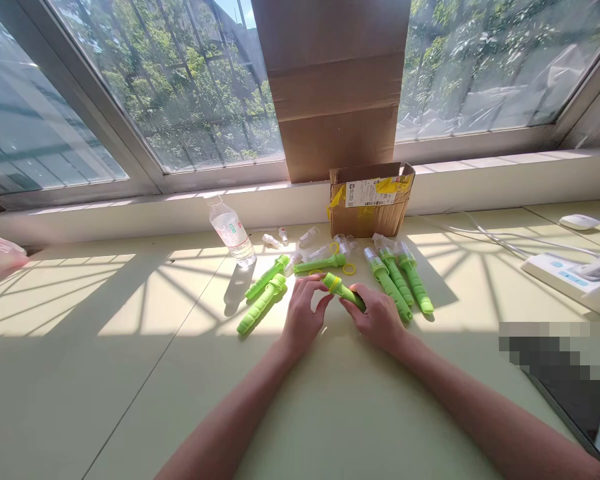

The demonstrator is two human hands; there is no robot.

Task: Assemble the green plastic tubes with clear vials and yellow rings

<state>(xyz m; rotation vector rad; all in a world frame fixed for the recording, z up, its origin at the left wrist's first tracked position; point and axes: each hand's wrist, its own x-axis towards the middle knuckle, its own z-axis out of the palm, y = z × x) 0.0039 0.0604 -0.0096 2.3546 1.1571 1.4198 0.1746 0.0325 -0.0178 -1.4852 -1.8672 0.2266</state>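
Observation:
A green plastic handle (347, 294) with a threaded end is held above the table between my two hands. My right hand (380, 317) is closed round its plain end, thumb and fingers pinching it. The fingertips of my left hand (304, 312) are at the threaded end, where a yellow ring (333, 283) sits round the thread. Two more green handles (261, 305) lie to the left, and another handle (320, 264) lies crosswise behind my hands. A loose yellow ring (349, 269) lies just beyond. To the right are several green handles with clear caps (391, 283).
Clear plastic caps (309, 237) and small white parts (271, 241) lie at the back. A water bottle (233, 233) stands left of them. Behind is an open cardboard box (370, 217). A power strip (563, 273) with cables lies at the right, a pink bag (0, 257) far left.

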